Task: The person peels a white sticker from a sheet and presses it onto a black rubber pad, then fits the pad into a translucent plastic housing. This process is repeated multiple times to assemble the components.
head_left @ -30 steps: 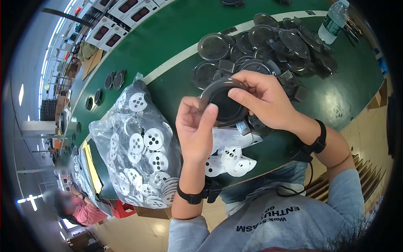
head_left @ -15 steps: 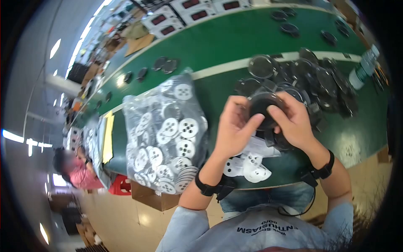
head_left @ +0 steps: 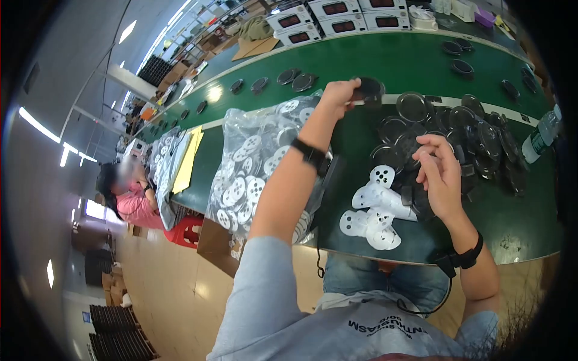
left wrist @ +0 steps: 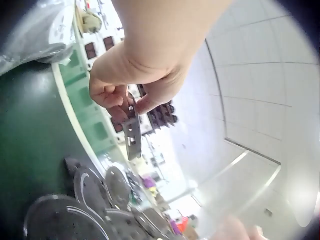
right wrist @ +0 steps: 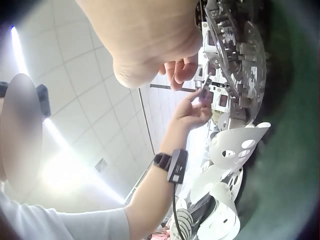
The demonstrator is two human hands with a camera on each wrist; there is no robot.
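My left hand (head_left: pixel 338 99) pinches a dark round plastic cover (head_left: pixel 369 89) by its edge, above the far side of the work surface. In the left wrist view that cover (left wrist: pixel 132 136) shows edge-on between thumb and fingers. My right hand (head_left: pixel 442 183) holds nothing; its fingers hang loosely bent near a pile of similar dark round covers (head_left: pixel 460 123). White thin discs with holes (head_left: pixel 379 201) lie on the table just left of the right hand. Below my left forearm is a clear plastic bag (head_left: pixel 238 171) full of white holed discs.
A green strip (head_left: pixel 385 63) beyond the white line carries more dark covers (head_left: pixel 304 82). Boxed devices (head_left: pixel 342 25) stand behind it. A water bottle (head_left: pixel 542 135) is at the right, a cardboard box (head_left: pixel 215 243) under the bag. Another person (head_left: pixel 141 201) sits at the left.
Both hands held the round cover together over the pile. The right hand has let go, and the left hand has carried the cover forward toward the green strip. The head view has turned.
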